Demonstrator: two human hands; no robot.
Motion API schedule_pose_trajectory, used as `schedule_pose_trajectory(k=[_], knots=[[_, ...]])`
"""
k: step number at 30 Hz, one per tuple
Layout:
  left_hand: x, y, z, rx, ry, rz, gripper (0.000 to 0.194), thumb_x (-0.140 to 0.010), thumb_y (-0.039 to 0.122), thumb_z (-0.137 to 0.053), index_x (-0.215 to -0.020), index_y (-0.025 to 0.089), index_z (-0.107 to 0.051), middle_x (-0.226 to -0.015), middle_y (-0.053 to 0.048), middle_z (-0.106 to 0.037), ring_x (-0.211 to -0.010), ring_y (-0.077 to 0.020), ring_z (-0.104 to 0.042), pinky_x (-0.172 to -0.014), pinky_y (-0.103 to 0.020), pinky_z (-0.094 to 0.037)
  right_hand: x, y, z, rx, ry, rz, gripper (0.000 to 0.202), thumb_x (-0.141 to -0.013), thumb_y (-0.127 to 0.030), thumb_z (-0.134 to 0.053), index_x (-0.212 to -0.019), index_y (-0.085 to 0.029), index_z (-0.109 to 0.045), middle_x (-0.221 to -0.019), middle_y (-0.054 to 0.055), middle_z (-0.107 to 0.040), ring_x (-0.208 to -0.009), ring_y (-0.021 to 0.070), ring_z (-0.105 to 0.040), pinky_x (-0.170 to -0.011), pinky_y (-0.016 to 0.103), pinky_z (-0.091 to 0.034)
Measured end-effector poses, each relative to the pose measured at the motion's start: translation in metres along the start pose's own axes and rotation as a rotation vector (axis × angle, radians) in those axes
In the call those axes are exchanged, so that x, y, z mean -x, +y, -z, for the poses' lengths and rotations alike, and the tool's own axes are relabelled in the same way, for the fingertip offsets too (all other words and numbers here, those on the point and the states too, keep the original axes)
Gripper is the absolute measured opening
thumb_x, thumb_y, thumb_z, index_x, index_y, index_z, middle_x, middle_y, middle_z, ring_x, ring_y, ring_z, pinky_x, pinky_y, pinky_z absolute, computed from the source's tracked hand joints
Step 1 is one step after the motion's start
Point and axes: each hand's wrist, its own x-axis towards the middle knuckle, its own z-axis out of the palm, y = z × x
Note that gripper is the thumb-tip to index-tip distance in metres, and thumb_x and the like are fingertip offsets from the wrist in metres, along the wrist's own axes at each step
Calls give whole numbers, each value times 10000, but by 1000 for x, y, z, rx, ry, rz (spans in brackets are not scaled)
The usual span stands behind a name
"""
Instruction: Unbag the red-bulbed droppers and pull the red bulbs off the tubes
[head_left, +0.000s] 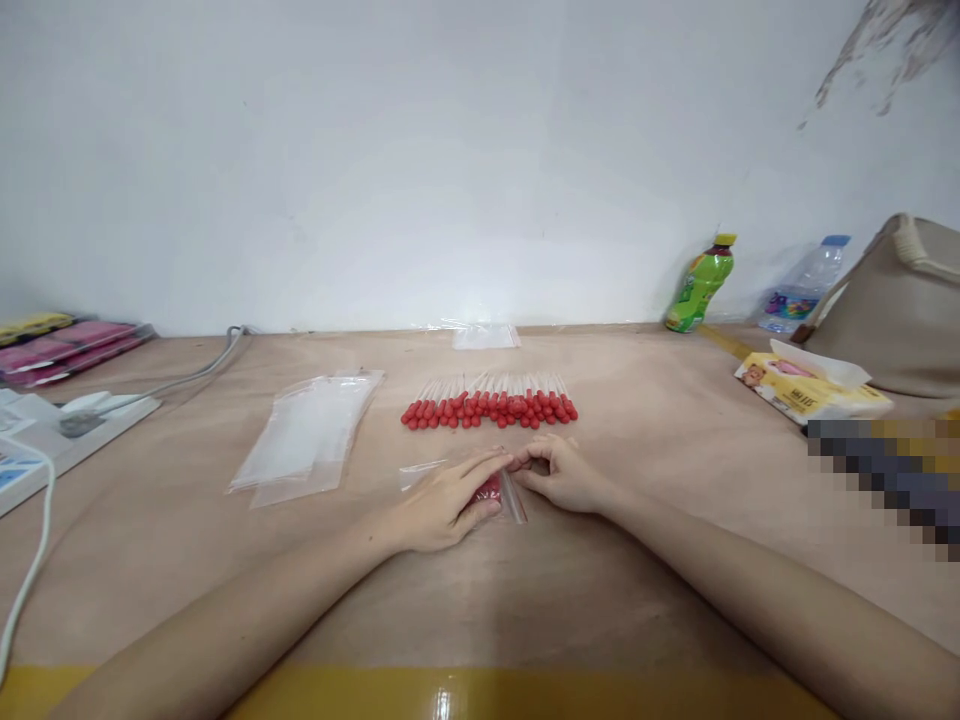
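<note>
A clear plastic bag (514, 500) with red-headed contents showing through lies flat on the table in front of me. My left hand (448, 502) rests over it, fingers stretched out flat and thumb apart, covering most of the bag. At the bag's right edge, my right hand (556, 474) has its fingers curled and pinched together on the plastic. Just beyond both hands, a row of thin white sticks with red bulb-like heads (491, 408) lies side by side, heads towards me. Flat, clear bags (307, 435) are piled left of the row.
Another clear bag (486, 337) lies by the wall. At right are a green bottle (702, 285), a clear bottle (806, 285), a tissue pack (814, 385) and a beige bag (900, 310). A corded power strip (79, 440) and pink packets (71, 348) are left.
</note>
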Motion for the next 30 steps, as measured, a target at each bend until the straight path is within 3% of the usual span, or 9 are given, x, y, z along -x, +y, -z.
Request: schedule_pose_trajectory(k=[8, 11, 14, 20, 25, 30], knots=[[2, -9, 5, -28, -24, -12, 650, -806, 433, -525, -1349, 210, -245, -1340, -105, -406, -1207, -232, -417, -991, -385, -383, 2, -5, 6, -91, -112, -29, 78, -714, -182, -610, -765, -213, -659, -784, -8, -661, -806, 159, -577, -800, 338, -394], [2, -10, 4, -29, -19, -4, 669, -804, 456, -522, -1356, 213, -234, -1345, -109, -399, -1207, -237, -418, -988, -393, -386, 4, -6, 5, -55, -73, 1, 107, -665, -282, -691, -736, -220, -640, -802, -17, -656, -834, 175, -570, -849, 377, -354], [2, -9, 3, -37, -21, -7, 639, -824, 441, -496, -1361, 216, -232, -1364, -111, -373, -1226, -237, -400, -1002, -396, -373, 6, -4, 0, -64, 13, 47, 194, -634, -308, -724, -759, -209, -613, -787, -16, -639, -771, 156, -568, -790, 339, -375], [2, -8, 3, -85, -37, -41, 426, -889, 333, -404, -1300, 226, -366, -1392, -90, -332, -1260, -218, -350, -1025, -383, -346, 6, -3, -4, 135, 90, 294, 22, -727, -218, -643, -739, -225, -627, -738, -10, -608, -763, 146, -507, -747, 321, -315], [-2, -8, 3, -108, 22, -46, 303, -903, 220, -357, -1151, 185, -527, -1303, -90, -432, -1182, -186, -429, -993, -335, -377, 2, -3, -6, 291, 172, 528, 114, -802, -191, -545, -749, -233, -636, -731, -9, -606, -746, 134, -465, -751, 335, -264], [-8, -14, 5, -182, 112, -146, 261, -882, 148, -374, -997, 175, -607, -1159, -81, -531, -1030, -160, -525, -883, -279, -445, 0, -4, -6, 401, 225, 632, 144, -827, -185, -502, -763, -219, -626, -712, -3, -589, -735, 134, -440, -750, 334, -264]])
